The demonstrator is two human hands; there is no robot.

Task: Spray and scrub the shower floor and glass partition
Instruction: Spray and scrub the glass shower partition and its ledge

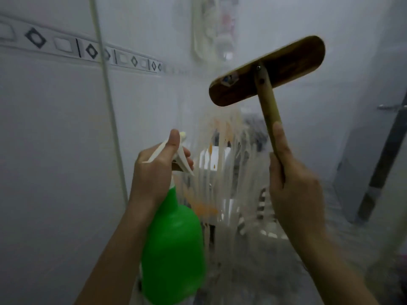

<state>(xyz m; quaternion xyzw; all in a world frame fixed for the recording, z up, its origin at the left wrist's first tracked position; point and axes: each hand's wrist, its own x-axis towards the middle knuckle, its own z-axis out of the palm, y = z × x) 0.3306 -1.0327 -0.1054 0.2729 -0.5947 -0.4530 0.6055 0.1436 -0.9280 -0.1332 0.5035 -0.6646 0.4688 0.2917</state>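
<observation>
Working spray and brush together: beside the glossy tiled wall point(55, 139), the left hand point(157, 170) has its grip clamped on the neck of the smooth green plastic spray bottle point(174, 249). Pale streaks run down the clear glass partition point(229, 137) ahead. The right hand point(295, 190) has its grip clamped on the round wooden handle of the brush point(267, 71); its flat oblong head probably cleans best held flush, in overlapping strokes.

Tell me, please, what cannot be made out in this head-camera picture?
Head view:
- Bristles of the brush: hidden behind its own wooden back.
- Base of the spray bottle: cut off by the bottom edge.
- Things behind the glass partition: blurred by streaks running down it.
- Floor: only a grey blur low in the frame.
- Hanging items at the top: washed out, unidentifiable.
</observation>
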